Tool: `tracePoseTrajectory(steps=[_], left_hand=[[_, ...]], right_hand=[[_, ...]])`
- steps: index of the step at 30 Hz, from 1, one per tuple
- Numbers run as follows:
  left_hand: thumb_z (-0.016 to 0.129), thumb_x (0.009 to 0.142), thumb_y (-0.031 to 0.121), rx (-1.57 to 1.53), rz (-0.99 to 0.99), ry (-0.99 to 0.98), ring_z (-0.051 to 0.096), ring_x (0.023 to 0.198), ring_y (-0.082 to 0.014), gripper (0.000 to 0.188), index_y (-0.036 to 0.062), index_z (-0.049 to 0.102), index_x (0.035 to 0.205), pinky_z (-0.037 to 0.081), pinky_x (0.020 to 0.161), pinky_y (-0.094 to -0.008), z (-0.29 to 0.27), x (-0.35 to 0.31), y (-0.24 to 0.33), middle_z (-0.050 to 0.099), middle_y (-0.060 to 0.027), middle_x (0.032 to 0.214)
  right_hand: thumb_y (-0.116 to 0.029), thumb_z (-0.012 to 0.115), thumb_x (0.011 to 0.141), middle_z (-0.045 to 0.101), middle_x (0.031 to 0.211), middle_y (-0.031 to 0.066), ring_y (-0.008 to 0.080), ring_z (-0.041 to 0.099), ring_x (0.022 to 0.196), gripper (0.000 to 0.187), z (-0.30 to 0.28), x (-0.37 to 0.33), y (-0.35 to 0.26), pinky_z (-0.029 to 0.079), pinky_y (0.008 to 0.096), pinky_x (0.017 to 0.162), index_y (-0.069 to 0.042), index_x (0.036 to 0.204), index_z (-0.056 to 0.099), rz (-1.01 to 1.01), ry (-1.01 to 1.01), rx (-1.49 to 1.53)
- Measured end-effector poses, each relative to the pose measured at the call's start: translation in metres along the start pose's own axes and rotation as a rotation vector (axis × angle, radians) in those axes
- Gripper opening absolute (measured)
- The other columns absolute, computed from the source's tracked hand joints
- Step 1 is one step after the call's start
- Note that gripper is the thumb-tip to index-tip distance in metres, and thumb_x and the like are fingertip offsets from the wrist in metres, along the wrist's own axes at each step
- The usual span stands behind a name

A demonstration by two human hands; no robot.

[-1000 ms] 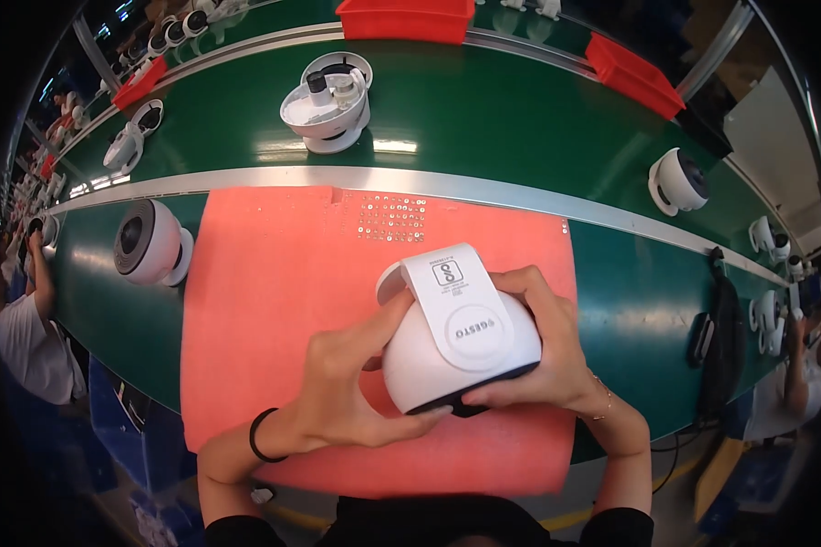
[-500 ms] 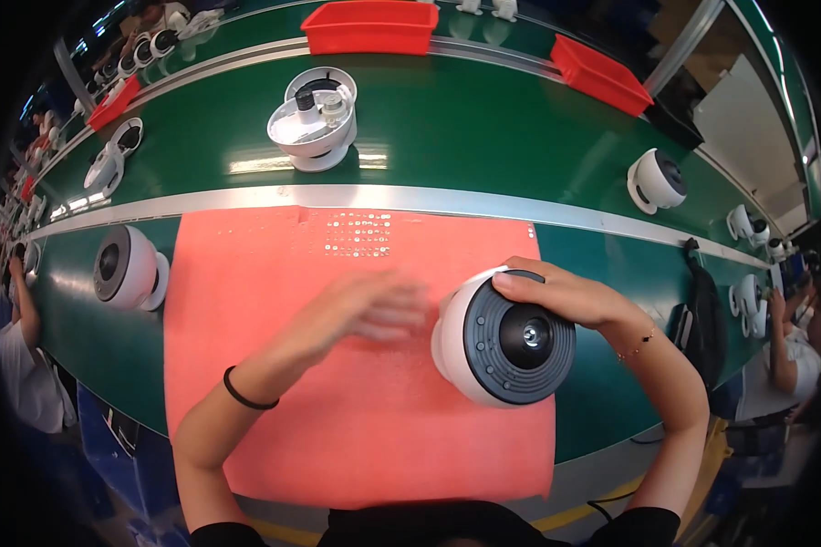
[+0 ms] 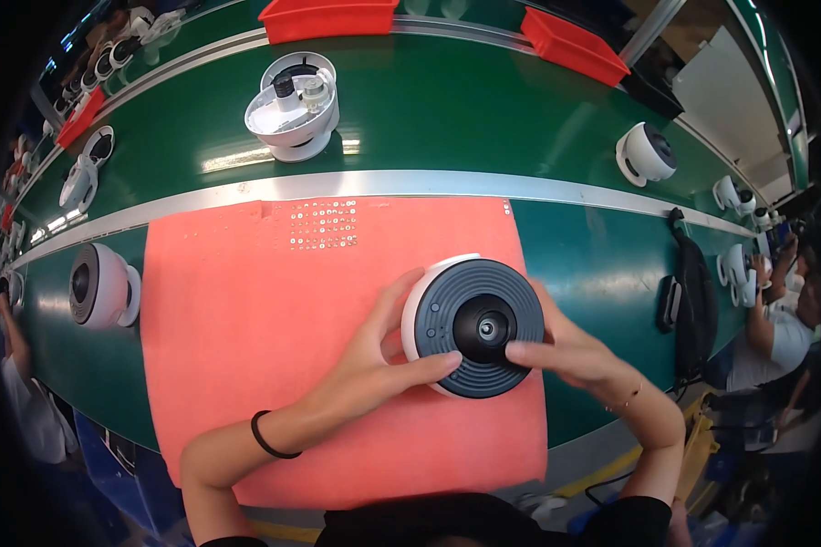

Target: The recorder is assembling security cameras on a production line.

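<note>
Between my two hands sits a round white security camera (image 3: 480, 294), its dark grey ringed face with a black central lens turned up toward me. My left hand (image 3: 379, 351) grips its left side, the thumb lying on the lower part of the ringed face and the fingers behind the white shell. From the right, my right hand (image 3: 566, 351) holds the other side, thumb beside the lens; its fingers are partly hidden. The camera is over the right half of a pink mat (image 3: 237, 319); whether it rests there is hidden.
Rows of small metal pieces (image 3: 324, 224) lie near the mat's far edge. A similar camera (image 3: 108, 284) stands left. Beyond the metal rail (image 3: 383, 185), an opened camera (image 3: 292, 109) and another camera (image 3: 646, 153) stand on green belt. Red bins (image 3: 328, 20) sit farther back; a black bag (image 3: 693, 301) lies right.
My left hand has come across and taken hold of the camera's left side. The right hand's grip has shifted lower, and the camera's face is turned more squarely toward me.
</note>
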State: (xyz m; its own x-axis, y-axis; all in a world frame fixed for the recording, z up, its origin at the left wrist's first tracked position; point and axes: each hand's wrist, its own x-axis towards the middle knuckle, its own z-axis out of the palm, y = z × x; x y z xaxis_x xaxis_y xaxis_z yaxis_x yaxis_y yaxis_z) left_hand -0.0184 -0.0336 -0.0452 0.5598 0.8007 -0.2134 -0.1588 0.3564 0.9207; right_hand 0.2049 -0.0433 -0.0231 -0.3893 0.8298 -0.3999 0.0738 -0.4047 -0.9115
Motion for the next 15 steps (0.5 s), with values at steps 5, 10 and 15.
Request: tracePoseTrajectory(steps=[5, 10, 15], left_hand=[[0.071, 0.073, 0.019, -0.019, 0.031, 0.014, 0.038, 0.122, -0.0262, 0.089, -0.0003, 0.014, 0.139, 0.035, 0.098, -0.0369, 0.002, 0.009, -0.009, 0.035, -0.0173, 0.133], [0.071, 0.073, 0.019, -0.044, 0.033, 0.051, 0.039, 0.121, -0.025, 0.086, 0.0, 0.018, 0.139, 0.035, 0.098, -0.0364, 0.002, 0.012, -0.002, 0.036, -0.0154, 0.133], [0.063, 0.08, 0.035, -0.133, -0.279, 0.064, 0.038, 0.121, -0.0275, 0.079, 0.0038, 0.02, 0.138, 0.035, 0.098, -0.0423, -0.001, 0.003, 0.036, 0.036, -0.0133, 0.133]], right_hand=[[-0.017, 0.069, 0.076, 0.036, 0.129, 0.013, 0.0215, 0.034, 0.123, 0.082, -0.006, -0.004, 0.013, 0.028, 0.036, 0.102, -0.002, 0.136, 0.016, -0.017, 0.004, -0.007], [-0.021, 0.069, 0.076, 0.038, 0.128, 0.0116, 0.0202, 0.035, 0.122, 0.079, -0.01, 0.004, 0.009, 0.03, 0.0349, 0.101, -0.001, 0.135, 0.02, -0.08, -0.017, -0.092], [-0.039, 0.053, 0.084, 0.04, 0.132, 0.0094, 0.0229, 0.044, 0.118, 0.067, -0.002, 0.006, -0.015, 0.042, 0.0399, 0.092, -0.008, 0.136, 0.025, 0.143, 0.022, 0.089]])
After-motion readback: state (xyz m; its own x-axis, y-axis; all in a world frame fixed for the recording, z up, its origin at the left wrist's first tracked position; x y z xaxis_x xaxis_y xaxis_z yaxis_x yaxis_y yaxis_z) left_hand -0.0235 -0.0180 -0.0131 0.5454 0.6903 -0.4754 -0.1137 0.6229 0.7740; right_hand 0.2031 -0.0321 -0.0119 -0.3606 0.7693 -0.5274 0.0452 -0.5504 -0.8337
